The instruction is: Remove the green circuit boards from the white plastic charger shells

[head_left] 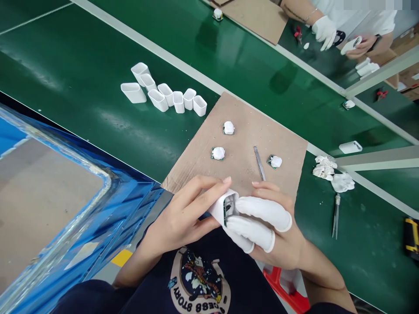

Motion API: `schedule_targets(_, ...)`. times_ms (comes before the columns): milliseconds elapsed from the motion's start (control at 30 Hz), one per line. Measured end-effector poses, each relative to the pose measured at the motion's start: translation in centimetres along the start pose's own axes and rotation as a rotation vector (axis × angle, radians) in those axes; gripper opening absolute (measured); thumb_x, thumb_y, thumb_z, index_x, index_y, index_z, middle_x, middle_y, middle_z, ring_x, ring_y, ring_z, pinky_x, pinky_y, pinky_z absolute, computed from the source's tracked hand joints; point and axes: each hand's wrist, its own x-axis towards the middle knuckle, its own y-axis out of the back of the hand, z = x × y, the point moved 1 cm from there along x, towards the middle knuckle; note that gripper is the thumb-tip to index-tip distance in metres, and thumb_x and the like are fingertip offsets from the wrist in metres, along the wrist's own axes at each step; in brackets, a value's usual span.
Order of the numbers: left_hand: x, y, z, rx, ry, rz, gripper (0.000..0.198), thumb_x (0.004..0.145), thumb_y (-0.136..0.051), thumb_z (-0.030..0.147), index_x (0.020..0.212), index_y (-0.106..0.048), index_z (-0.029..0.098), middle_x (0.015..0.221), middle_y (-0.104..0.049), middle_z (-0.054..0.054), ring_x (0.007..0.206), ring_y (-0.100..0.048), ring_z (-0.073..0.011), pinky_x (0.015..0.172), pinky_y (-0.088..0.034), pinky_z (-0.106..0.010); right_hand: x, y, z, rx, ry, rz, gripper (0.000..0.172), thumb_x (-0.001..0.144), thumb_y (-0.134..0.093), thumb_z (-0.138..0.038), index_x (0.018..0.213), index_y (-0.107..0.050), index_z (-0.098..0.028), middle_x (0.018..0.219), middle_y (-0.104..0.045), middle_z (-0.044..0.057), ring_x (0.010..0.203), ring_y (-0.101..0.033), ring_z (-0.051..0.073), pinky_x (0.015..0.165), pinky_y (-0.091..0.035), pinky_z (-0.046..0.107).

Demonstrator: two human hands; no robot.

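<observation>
My left hand [188, 213] is closed round a white plastic housing [216, 211], its open end turned toward my right hand. Inside that opening a green circuit board [225, 210] shows along one side. White cots cover several fingers of my right hand [271, 222], which pinch at the mouth of the housing; whether they grip the rim or the part inside I cannot tell. Just beyond my hands, on a cardboard sheet [196, 161], lie metal tweezers [259, 163] and three small circuit boards with white-wrapped tops, one of them a board [218, 153] near my left hand.
Several empty white housings [158, 100] stand at the left on the green table. Right of the cardboard are crumpled white finger cots [342, 182] and another pair of tweezers [335, 216]. Metal frame bars [376, 158] cross the right side. Opposite, a co-worker's gloved hand [324, 32] shows.
</observation>
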Motion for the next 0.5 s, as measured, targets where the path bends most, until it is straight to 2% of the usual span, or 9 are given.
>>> schedule_targets(67,0.0,-0.1,-0.1,-0.015,-0.012,-0.02,0.069,0.094,-0.063,0.014,0.157,-0.035,0.023,0.119,-0.064,-0.01,0.104,-0.062,-0.0183,0.088,-0.056,-0.028,0.7,-0.2,0.1,-0.047,0.124,0.073,0.019,0.084,-0.06,-0.008,0.095,-0.062,-0.024,0.114,-0.057,0.005,0.107,-0.054,0.019,0.11,-0.049,0.04)
schedule_targets(133,0.0,-0.3,-0.2,-0.042,-0.026,-0.041,0.069,0.094,-0.063,0.013,0.156,-0.035,0.022,0.119,-0.063,-0.01,0.105,-0.062,-0.0184,0.088,-0.056,-0.027,1.3,-0.2,0.4,-0.061,0.17,0.091,0.013,0.088,-0.057,-0.01,0.089,-0.059,-0.022,0.113,-0.053,0.005,0.105,-0.053,0.018,0.107,-0.05,0.038)
schedule_targets(300,-0.2,-0.7,-0.5,-0.105,-0.03,-0.067,0.067,0.096,-0.062,0.017,0.156,-0.035,0.023,0.12,-0.062,-0.011,0.107,-0.062,-0.0187,0.089,-0.057,-0.029,2.0,0.5,0.8,-0.02,0.139,0.042,0.007,0.096,-0.053,-0.014,0.095,-0.057,-0.021,0.105,-0.053,0.006,0.096,-0.054,0.016,0.089,-0.059,0.033)
schedule_targets(500,-0.1,-0.8,-0.4,-0.194,-0.029,-0.051,0.065,0.096,-0.063,0.021,0.156,-0.037,0.022,0.118,-0.061,-0.01,0.106,-0.063,-0.0174,0.089,-0.057,-0.027,1.1,1.0,1.2,0.115,0.074,-0.023,0.01,0.099,-0.053,-0.022,0.106,-0.059,-0.018,0.107,-0.055,0.008,0.104,-0.056,0.019,0.093,-0.058,0.035)
